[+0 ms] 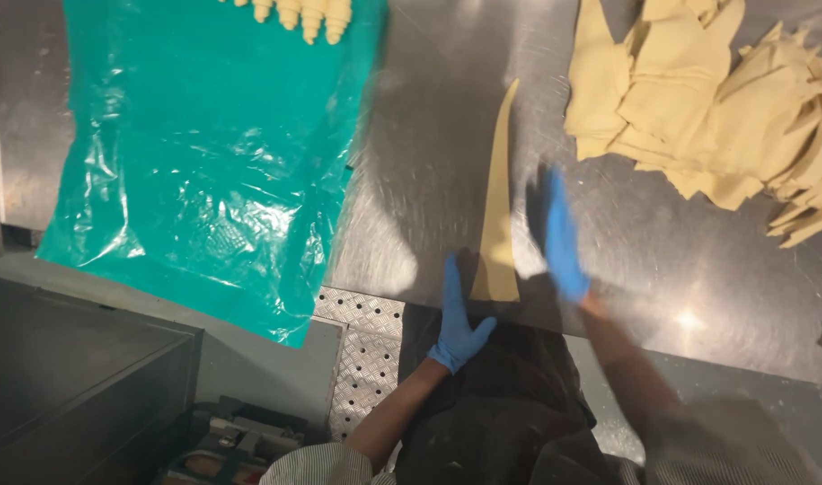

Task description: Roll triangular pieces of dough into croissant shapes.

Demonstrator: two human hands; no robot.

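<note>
A long, thin triangle of pale dough (499, 216) lies on the steel table (429, 162), its wide end toward me at the front edge. My left hand (457, 316), in a blue glove, is flat with fingers together just left of that wide end. My right hand (559, 235), also blue-gloved and blurred, is flat just right of the strip. Neither hand holds anything. A heap of cut dough triangles (707, 99) sits at the far right.
A green plastic sheet (204, 153) covers the table's left part and hangs over its edge. Several rolled dough pieces (303, 13) lie at its far end. Below the table are a dark cabinet (79, 377) and a ridged metal floor plate (366, 359).
</note>
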